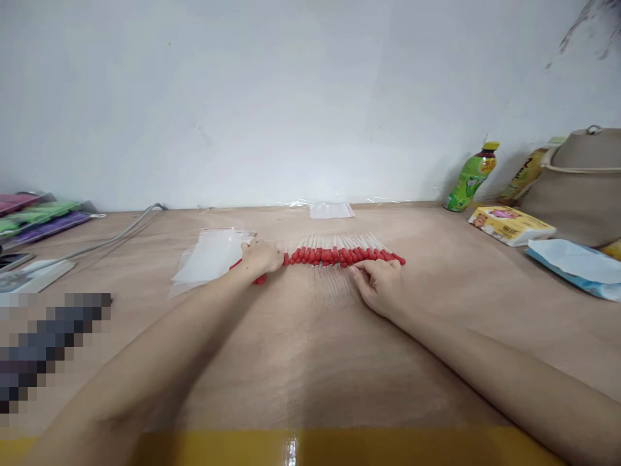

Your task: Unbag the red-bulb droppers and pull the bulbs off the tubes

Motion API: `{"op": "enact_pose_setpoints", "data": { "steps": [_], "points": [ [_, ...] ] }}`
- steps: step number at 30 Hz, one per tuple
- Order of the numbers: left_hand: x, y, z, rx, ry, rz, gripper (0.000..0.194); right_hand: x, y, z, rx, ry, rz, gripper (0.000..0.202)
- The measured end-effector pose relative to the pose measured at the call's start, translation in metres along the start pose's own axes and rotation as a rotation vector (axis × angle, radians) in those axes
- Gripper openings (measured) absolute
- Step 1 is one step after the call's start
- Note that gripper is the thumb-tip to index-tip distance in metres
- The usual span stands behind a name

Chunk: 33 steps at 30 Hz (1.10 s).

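A row of small red pieces with thin pale strands (pixel 325 255) lies across the middle of the table. Most strands fan toward the wall, and a second bunch of strands (pixel 332 285) points toward me. At the row's left end, my left hand (pixel 263 256) rests palm down over more red pieces (pixel 261 279), its fingertips hidden. My right hand (pixel 381 281) is at the right part of the row, thumb and index finger pinched together beside the red ends. Whatever is between them is too small to make out. Clear plastic bags (pixel 211 255) lie left of my left hand.
Another small bag (pixel 332 210) lies by the wall. On the right stand a green drink bottle (pixel 473 178), a yellow tissue pack (pixel 512 225), a blue packet (pixel 577 266) and a beige bag (pixel 577 194). On the left are a grey cable (pixel 116 234) and colored packets (pixel 43 217).
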<state>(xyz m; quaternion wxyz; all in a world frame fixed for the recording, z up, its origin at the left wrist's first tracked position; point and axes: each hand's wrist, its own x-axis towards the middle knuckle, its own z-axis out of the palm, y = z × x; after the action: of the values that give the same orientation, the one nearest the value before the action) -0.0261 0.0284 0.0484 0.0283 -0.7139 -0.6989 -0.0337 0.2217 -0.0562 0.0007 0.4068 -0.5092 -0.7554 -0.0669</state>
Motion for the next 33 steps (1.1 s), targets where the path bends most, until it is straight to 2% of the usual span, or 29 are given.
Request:
{"op": "enact_pose_setpoints", "data": {
  "steps": [3, 6, 9, 11, 15, 17, 20, 25, 29, 33],
  "points": [
    [0.003, -0.001, -0.002, -0.038, -0.014, -0.019, 0.030, -0.003, -0.001, -0.001, -0.037, 0.008, -0.082, 0.026],
    [0.001, -0.004, -0.012, -0.072, 0.015, -0.040, 0.029, -0.003, -0.002, -0.002, -0.044, 0.015, -0.085, 0.026],
    [-0.015, -0.008, -0.023, -0.107, 0.066, -0.015, 0.027, -0.002, 0.000, -0.001, -0.001, 0.040, -0.082, 0.022],
    [-0.034, -0.011, -0.024, -0.154, 0.122, 0.090, 0.025, -0.002, 0.001, 0.001, 0.057, 0.071, -0.100, 0.021],
    [-0.076, -0.010, -0.004, -0.266, 0.278, 0.457, 0.019, -0.002, 0.001, 0.000, 0.118, 0.113, -0.143, 0.035],
    [-0.090, -0.009, 0.011, -0.315, 0.337, 0.574, 0.019, -0.003, 0.000, -0.004, 0.117, 0.087, -0.180, 0.044],
    [-0.099, -0.006, 0.026, -0.340, 0.431, 0.704, 0.019, -0.004, -0.004, -0.010, 0.099, -0.006, -0.296, 0.050],
    [-0.101, 0.001, 0.031, -0.359, 0.553, 0.831, 0.012, -0.004, -0.015, -0.011, 0.033, -0.132, -0.496, 0.046],
    [-0.104, 0.006, 0.032, -0.396, 0.600, 0.877, 0.006, -0.004, -0.020, -0.004, 0.008, -0.171, -0.495, 0.033],
    [-0.105, 0.010, 0.031, -0.450, 0.556, 0.847, 0.008, -0.004, -0.019, 0.000, 0.037, -0.178, -0.475, 0.023]
  ]
}}
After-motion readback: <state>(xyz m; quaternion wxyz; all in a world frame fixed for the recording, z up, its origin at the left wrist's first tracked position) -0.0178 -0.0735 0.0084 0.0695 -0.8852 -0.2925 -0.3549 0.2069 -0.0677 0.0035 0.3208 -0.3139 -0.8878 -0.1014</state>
